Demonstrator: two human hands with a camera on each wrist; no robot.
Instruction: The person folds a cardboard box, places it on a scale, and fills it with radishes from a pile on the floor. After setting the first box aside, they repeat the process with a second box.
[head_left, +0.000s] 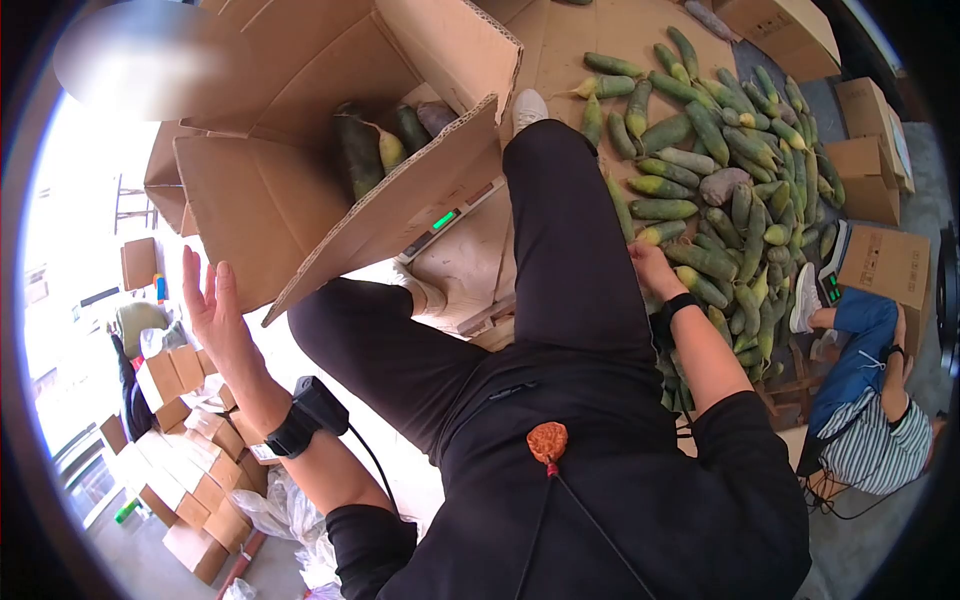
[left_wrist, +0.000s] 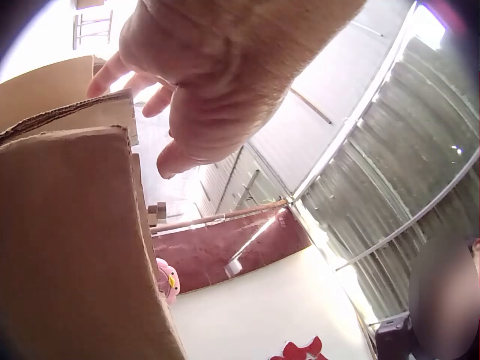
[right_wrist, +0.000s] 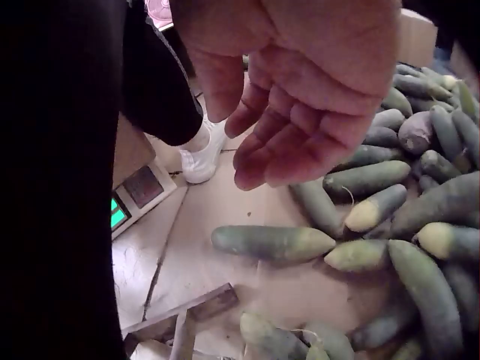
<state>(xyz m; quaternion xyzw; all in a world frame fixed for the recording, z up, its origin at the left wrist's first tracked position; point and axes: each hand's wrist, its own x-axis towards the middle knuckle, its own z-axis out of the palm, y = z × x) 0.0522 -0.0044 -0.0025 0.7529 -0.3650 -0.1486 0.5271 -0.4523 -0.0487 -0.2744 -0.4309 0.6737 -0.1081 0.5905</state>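
Observation:
My left hand [head_left: 222, 318] is raised beside the open cardboard box [head_left: 250, 195], fingers spread and holding nothing. In the left wrist view, that hand [left_wrist: 214, 82] appears just past the edge of a box flap [left_wrist: 67, 225]. Several green radishes [head_left: 358, 155] lie inside the box. My right hand [head_left: 655, 270] hangs at the near edge of a big heap of green radishes [head_left: 705, 255]. Seen from the right wrist, its fingers [right_wrist: 300, 142] curl loosely with nothing in them, above a single green radish [right_wrist: 270, 243] lying on the floor sheet.
A scale with a lit green display [head_left: 443, 220] sits under the box. A wooden frame [right_wrist: 184, 319] lies on the floor. Stacked cartons [head_left: 190, 470] stand at the left, and more cartons [head_left: 885, 262] at the right, near another person in a striped shirt [head_left: 875, 450].

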